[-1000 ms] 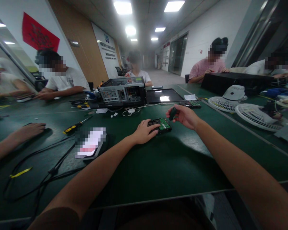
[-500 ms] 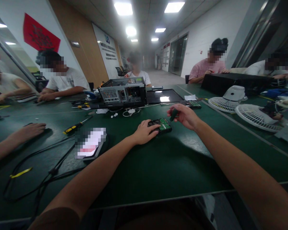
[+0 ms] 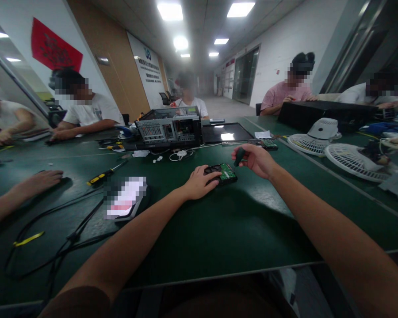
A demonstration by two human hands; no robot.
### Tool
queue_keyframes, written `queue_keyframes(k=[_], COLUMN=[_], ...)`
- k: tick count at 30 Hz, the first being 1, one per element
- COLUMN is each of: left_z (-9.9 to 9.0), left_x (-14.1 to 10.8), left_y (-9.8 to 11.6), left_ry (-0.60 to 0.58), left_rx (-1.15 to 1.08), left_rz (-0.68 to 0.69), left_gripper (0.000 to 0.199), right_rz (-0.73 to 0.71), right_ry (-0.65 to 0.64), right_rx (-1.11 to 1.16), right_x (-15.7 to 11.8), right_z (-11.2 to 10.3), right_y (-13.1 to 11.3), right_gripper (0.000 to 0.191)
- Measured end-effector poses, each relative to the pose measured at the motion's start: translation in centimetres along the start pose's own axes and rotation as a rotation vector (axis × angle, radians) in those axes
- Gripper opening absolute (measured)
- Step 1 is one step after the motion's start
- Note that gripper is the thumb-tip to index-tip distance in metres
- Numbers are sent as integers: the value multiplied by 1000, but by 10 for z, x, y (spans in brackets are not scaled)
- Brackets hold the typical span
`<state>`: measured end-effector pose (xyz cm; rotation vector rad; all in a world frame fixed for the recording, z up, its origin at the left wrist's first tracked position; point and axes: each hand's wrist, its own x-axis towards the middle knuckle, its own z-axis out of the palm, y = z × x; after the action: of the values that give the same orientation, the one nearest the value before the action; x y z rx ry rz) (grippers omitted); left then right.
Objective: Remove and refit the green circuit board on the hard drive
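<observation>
A hard drive point(image 3: 228, 173) with a green circuit board facing up lies on the green table in front of me. My left hand point(image 3: 201, 182) grips its left part, with fingers laid over the top and the near edge. In my right hand point(image 3: 254, 160), just right of the drive, a dark green screwdriver handle point(image 3: 239, 157) is pinched between thumb and fingers. It points down toward the drive's right end. The shaft is too thin and dark to make out, so I cannot tell whether the tip touches the drive.
An opened computer case point(image 3: 170, 128) and a dark flat panel point(image 3: 228, 132) stand at the back. A second circuit-board unit point(image 3: 267, 144) lies beyond my right hand. Left are a yellow-black screwdriver point(image 3: 101, 177), a phone point(image 3: 128, 198), cables and another person's hand point(image 3: 46, 176). White fan parts point(image 3: 354, 162) lie right.
The screwdriver handle has turned slightly in my right hand and stands a little more upright. My left hand and the hard drive have stayed put.
</observation>
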<state>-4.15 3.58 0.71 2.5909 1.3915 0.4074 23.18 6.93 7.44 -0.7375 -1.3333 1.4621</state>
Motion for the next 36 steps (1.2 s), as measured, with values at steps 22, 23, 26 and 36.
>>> queue_keyframes(k=[22, 23, 26, 36], left_z=[-4, -4, -3, -2], left_x=[-1, -1, -1, -1], left_y=[1, 1, 2, 2], left_ry=[-19, -17, -8, 6], left_rx=[-9, -8, -5, 3], left_rz=[-4, -4, 2, 8], left_gripper=[52, 52, 51, 49], right_rz=[-50, -31, 12, -46], right_ry=[3, 6, 35, 45], right_rx=[-67, -36, 25, -114], right_x=[-1, 1, 5, 3], right_z=[3, 2, -1, -4], right_y=[2, 3, 5, 6], right_gripper=[32, 33, 32, 28])
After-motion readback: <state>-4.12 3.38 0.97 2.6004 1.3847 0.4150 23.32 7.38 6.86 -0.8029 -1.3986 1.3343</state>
